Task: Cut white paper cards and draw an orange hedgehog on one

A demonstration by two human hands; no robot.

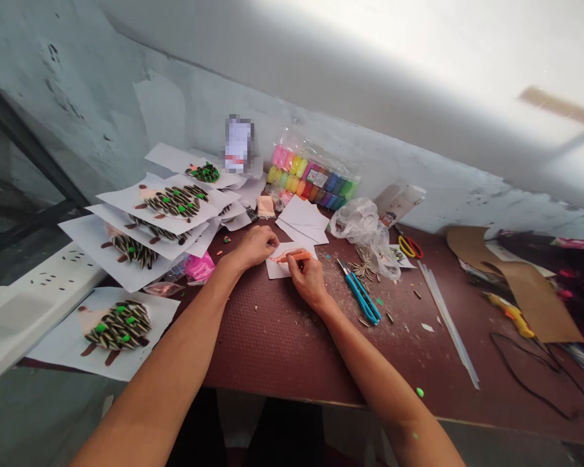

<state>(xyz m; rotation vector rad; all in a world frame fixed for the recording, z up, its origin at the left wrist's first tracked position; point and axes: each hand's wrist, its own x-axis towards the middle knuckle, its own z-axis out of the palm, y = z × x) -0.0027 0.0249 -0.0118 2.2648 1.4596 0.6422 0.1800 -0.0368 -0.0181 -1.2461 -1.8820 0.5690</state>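
My right hand [309, 275] is closed around an orange marker [299, 255]. Its tip is on a small white paper [278, 271] that bears a red-orange drawn outline. At the upper left of this paper rests my left hand [257, 245], its fingers curled together and touching the sheet; their undersides are hidden. Just beyond the hands lie several blank white paper cards [302, 220]. Right of my right hand are turquoise snips [360, 295] beside a pile of striped sunflower seeds [363, 271].
Left, sheets with seed-covered hedgehogs [175, 201] overlap near a white power strip [43, 305]. At the back are a phone [238, 144], a pack of coloured clay [314, 175] and a plastic bag [363, 224]. Right are scissors [409, 246], glue sticks [448, 324] and a yellow glue gun [511, 314].
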